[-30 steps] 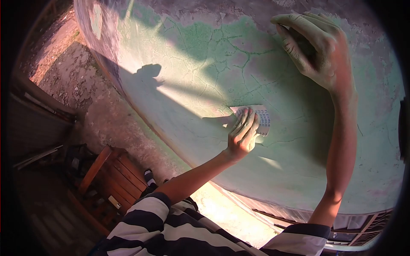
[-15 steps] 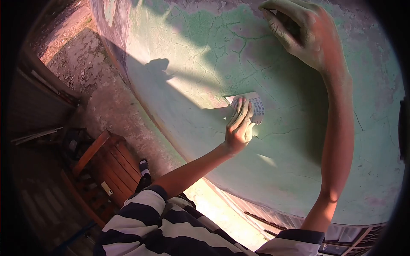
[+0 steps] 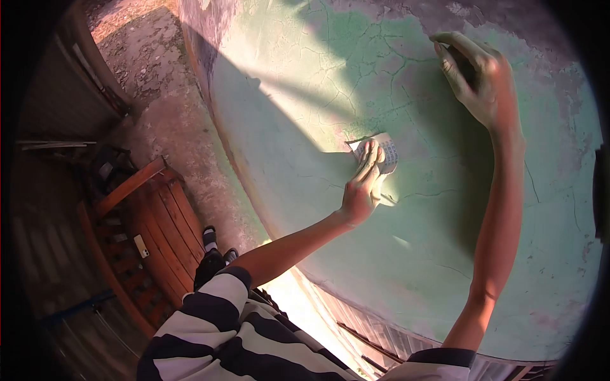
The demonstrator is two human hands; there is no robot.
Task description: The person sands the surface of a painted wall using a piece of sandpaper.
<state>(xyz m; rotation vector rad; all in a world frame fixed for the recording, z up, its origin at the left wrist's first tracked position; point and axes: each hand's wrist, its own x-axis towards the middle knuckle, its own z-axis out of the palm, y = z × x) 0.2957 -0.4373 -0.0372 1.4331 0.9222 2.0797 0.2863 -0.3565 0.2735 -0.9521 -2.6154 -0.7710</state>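
My left hand (image 3: 363,187) presses a sheet of sandpaper (image 3: 389,155) with printed blue lettering on its back flat against the green wall (image 3: 305,171). Its fingers lie together across the sheet, which sticks out past them on both sides. Higher up on the right, my right hand (image 3: 480,79) is raised close to the wall, fingers bent and thumb drawn toward the index fingertip. Whether anything small sits between those tips I cannot make out. Cracks and worn pinkish patches run through the wall's paint around both hands.
A brown wooden bench (image 3: 155,222) stands at lower left with a small yellowish object (image 3: 141,246) on it. Rough concrete ground (image 3: 184,136) runs along the wall's foot. Corrugated sheeting (image 3: 406,320) shows at the bottom. My feet (image 3: 213,240) are beside the bench.
Both hands appear a little further right, and the right hand sits lower in view. The camera view has shifted. The left hand still presses the sandpaper on the wall.
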